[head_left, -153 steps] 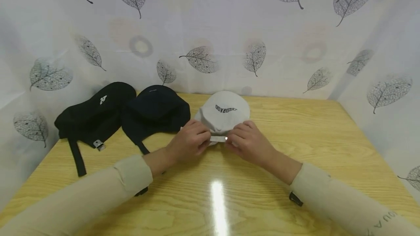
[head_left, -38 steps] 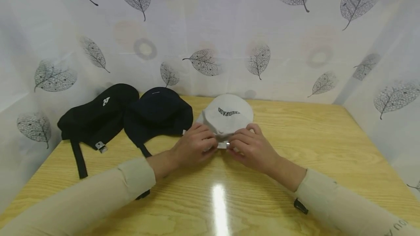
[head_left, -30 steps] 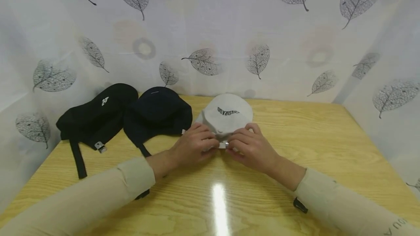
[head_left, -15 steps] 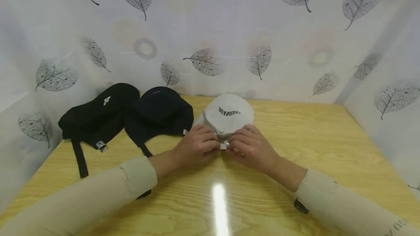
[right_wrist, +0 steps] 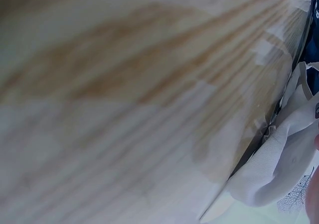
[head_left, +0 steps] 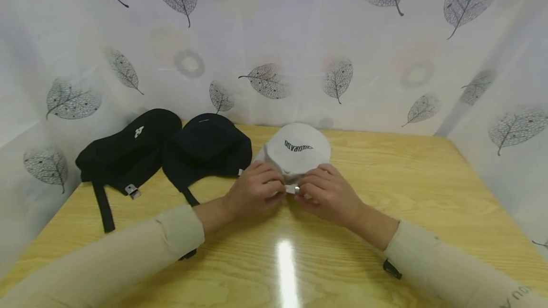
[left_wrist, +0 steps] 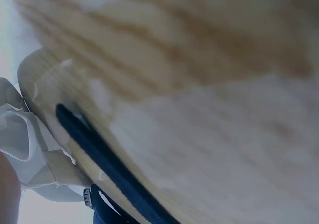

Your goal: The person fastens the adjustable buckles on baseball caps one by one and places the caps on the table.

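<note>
Pinching the light strap [head_left: 290, 189] of the white cap [head_left: 299, 158], my left hand [head_left: 256, 188] and right hand [head_left: 327, 191] sit near each other. The white cap lies on the tabletop [head_left: 398, 179], beside a navy cap [head_left: 207, 146].

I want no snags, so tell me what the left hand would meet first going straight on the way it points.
Most likely the white cap: the left hand points toward it, pinching the strap at its near edge. Exact depth is hard to judge.
</note>
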### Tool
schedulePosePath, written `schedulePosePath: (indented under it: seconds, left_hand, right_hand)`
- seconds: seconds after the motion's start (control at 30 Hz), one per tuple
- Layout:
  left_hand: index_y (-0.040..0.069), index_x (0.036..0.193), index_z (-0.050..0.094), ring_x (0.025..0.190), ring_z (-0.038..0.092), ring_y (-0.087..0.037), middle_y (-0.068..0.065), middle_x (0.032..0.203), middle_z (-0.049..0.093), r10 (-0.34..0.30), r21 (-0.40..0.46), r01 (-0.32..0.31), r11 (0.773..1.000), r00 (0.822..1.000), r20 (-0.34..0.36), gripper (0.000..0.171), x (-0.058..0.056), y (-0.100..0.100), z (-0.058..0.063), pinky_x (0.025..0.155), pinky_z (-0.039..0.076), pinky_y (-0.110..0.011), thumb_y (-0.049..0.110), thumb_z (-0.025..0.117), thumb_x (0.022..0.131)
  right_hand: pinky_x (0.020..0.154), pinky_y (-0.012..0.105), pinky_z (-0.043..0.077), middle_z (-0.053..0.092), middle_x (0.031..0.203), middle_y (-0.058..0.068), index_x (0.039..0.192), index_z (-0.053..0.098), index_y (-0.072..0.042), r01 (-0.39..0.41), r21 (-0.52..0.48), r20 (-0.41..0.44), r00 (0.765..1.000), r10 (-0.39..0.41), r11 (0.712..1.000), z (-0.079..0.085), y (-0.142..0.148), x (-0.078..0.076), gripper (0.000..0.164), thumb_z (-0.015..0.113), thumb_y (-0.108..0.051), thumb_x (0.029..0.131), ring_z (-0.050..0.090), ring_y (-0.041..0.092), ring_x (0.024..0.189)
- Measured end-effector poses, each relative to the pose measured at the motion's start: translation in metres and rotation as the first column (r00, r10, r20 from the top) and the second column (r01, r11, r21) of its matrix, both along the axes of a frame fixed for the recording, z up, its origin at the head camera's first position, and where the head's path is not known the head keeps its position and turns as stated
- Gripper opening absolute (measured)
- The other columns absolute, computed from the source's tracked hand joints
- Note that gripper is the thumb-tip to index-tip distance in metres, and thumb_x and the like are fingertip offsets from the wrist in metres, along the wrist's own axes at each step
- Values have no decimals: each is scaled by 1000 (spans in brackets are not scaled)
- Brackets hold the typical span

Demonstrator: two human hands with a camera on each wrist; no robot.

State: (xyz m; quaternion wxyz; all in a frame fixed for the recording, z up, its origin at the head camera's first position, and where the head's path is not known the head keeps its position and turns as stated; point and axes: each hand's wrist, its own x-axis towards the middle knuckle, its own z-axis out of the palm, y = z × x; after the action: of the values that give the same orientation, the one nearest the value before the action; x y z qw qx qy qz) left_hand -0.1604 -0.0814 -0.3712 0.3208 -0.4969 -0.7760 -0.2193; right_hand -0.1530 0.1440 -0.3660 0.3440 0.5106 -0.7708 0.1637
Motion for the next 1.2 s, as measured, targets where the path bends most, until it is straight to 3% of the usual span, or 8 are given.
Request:
schedulePosePath:
  seconds: [0.97, 1.2]
  left_hand:
    - [16, 79, 69, 84, 58, -13, 5, 84, 67, -44, -20, 44, 999, 999, 11, 9, -6, 0, -3, 75, 44, -28, 22, 76, 75]
    - [16, 78, 69, 85, 58, -13, 4, 84, 66, -48, -13, 48, 999, 999, 1, 8, -6, 0, -3, 76, 44, -28, 21, 76, 75]
  right_hand:
    - [76, 30, 46, 69, 83, -1, 78, 68, -11, -81, -15, 40, 996, 82, 997, 2, -1, -2, 15, 79, -13, 68, 62, 14, 83]
    - [79, 28, 48, 67, 86, 0, 80, 67, -10, -64, 13, 41, 997, 64, 998, 0, -1, -2, 17, 79, -14, 70, 60, 15, 85]
